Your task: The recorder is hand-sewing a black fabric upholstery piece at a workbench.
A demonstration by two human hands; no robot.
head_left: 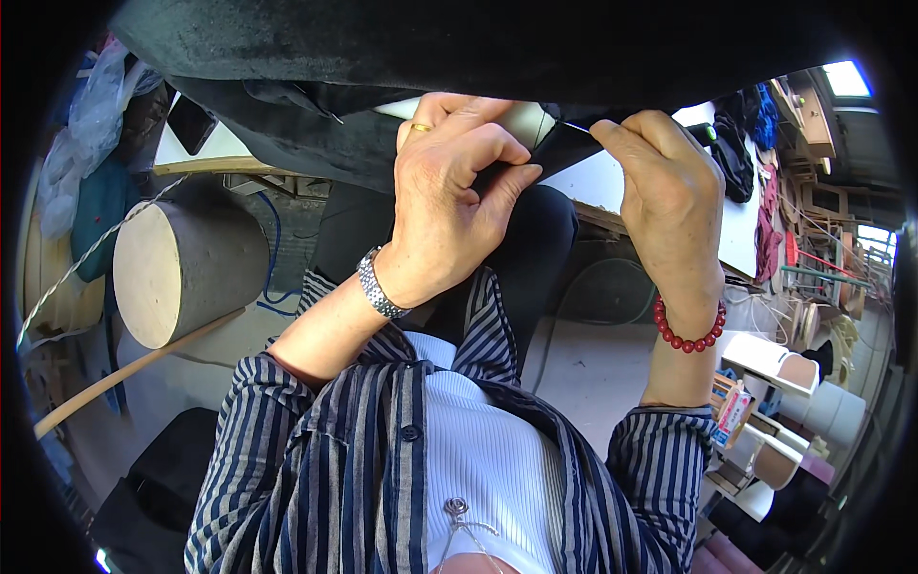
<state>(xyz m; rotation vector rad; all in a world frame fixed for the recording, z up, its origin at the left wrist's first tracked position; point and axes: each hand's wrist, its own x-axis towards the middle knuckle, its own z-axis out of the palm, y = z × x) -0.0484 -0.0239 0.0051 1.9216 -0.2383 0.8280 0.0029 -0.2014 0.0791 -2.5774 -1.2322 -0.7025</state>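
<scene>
Pinching a fold of black fabric (363, 143), the left hand (449, 191) is closing thumb against curled fingers right at the cloth's lower edge; a gold ring is showing on one finger and a metal watch (380, 285) is sitting on the wrist. The right hand (669, 182) is gripping the same fabric just to the right of the left hand, fingertips pressed together on the hem, with what looks like a thin needle or pin (577, 125) poking out between the two hands; too fine to be sure. A red bead bracelet (688, 330) is circling the right wrist.

The black fabric is hanging across the whole top of the view, draping down over a white table edge (612, 182) and blocking most of what lies behind it.

Below the fabric, the person's striped shirt (316, 450) and white ribbed top are filling the lower middle. Left of the fabric, a large round wooden drum (182, 263) is lying on its side, with a long wooden stick (124, 373) leaning beneath it and a rope running past. Further left of the fabric, plastic-wrapped bundles are piling up. Right of the fabric, clothes are hanging on a cluttered rack (765, 191), and below them cardboard tubes and small boxes (765, 411) are crowding the floor.
</scene>
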